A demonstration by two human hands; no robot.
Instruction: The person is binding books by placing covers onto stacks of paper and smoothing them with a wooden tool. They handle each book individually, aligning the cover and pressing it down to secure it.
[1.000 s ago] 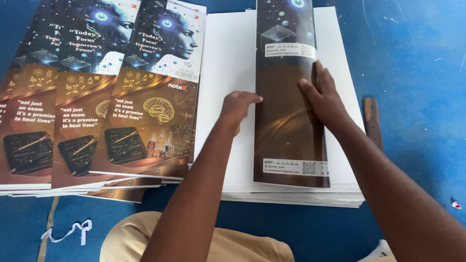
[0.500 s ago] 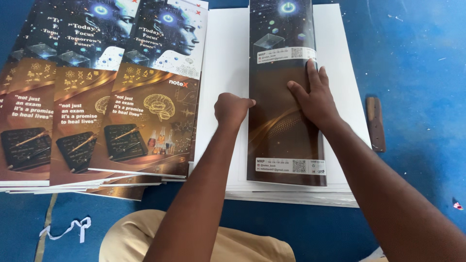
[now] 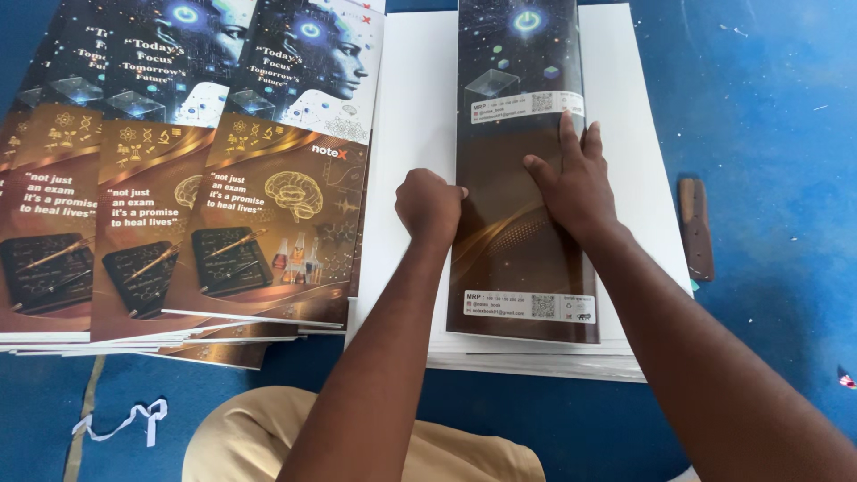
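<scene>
A folded glossy cover sheet (image 3: 522, 89), dark with a starry top and a brown lower half, lies on a stack of white sheets (image 3: 420, 116). My right hand (image 3: 571, 183) rests flat on the brown part, fingers spread and pointing away from me. My left hand (image 3: 430, 205) is closed in a fist, its knuckles pressed against the folded sheet's left edge. Neither hand holds anything.
Several printed covers (image 3: 268, 205) with a robot face and a brain drawing lie fanned out to the left, overlapping. A small brown wooden piece (image 3: 694, 228) lies on the blue floor (image 3: 768, 116) to the right. A white paper scrap (image 3: 125, 419) lies near my knee (image 3: 259, 437).
Both hands have slid farther away from me along the folded sheet. The left fist keeps pressing its left edge.
</scene>
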